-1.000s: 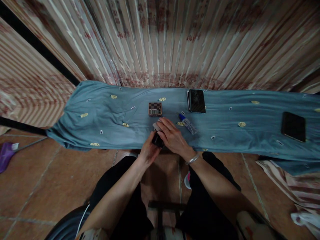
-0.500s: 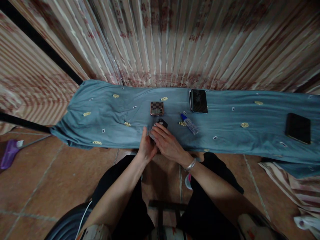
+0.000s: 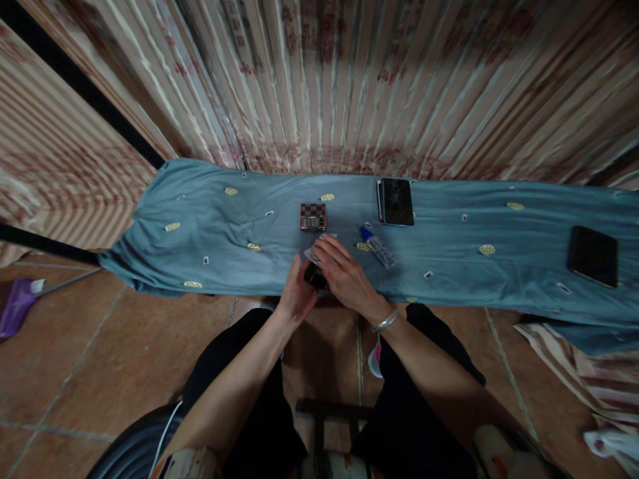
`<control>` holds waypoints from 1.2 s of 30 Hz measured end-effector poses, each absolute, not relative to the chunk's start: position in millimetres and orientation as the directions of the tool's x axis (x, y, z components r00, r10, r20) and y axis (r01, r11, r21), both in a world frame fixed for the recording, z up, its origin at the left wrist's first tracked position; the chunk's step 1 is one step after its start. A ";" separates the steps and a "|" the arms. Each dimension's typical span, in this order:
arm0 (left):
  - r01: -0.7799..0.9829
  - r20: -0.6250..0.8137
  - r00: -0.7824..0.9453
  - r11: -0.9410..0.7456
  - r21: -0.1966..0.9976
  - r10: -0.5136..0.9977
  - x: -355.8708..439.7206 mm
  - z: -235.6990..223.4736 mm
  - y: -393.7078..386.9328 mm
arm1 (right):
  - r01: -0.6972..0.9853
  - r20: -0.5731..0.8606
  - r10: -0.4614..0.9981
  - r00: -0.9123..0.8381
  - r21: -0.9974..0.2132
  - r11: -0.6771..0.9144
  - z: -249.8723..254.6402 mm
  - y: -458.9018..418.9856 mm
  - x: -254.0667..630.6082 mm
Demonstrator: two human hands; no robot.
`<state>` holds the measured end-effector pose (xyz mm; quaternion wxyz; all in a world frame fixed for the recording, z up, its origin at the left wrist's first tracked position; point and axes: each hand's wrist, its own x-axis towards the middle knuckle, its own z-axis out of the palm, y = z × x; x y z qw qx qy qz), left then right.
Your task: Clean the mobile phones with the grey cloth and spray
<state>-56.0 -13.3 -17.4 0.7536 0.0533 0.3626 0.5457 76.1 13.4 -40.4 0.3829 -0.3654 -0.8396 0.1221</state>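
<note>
My left hand [image 3: 298,293] is closed round a small dark, boxy object [image 3: 315,275] near the front edge of the cloth-covered table. What kind of object it is does not show. My right hand [image 3: 348,276] is closed on a pale, thin cloth or wipe [image 3: 314,253] just above the dark object, its fingers pointing up and left. Beyond the hands lies a small checkered case [image 3: 313,217] with a shiny lower part. To the right of my right hand, a clear bottle with a blue cap [image 3: 378,247] lies on its side.
A blue-green patterned cloth [image 3: 239,266] covers the long, narrow table. A black flat device [image 3: 398,201] lies on another flat item at the back. At far right is a black wallet-like item [image 3: 593,256]. Pleated curtains [image 3: 339,86] hang behind. A purple dustpan or broom head [image 3: 17,306] is on the floor.
My right hand has shifted slightly right with the pale cloth, which now shows above the fingers. The dark object has been turned and drawn closer to me in my left hand.
</note>
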 end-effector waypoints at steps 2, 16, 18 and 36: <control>-0.769 -0.483 0.112 0.384 0.511 0.868 -54.1 -20.7 -13.3 | 0.528 0.549 0.735 -0.398 -0.518 0.673 -40.1 18.3 80.6; -0.736 -0.491 0.121 0.410 0.539 0.863 -54.3 -14.0 -16.4 | 0.507 0.460 0.854 -0.243 -0.690 0.516 -44.4 27.2 86.5; -0.735 -0.490 0.127 0.414 0.537 0.862 -55.1 -13.8 -16.4 | 0.510 0.444 0.868 -0.223 -0.706 0.493 -43.9 27.4 87.2; -0.734 -0.530 0.174 0.468 0.492 0.830 -64.6 -3.5 -14.3 | 0.442 0.280 0.954 -0.107 -0.846 0.298 -42.1 32.0 93.5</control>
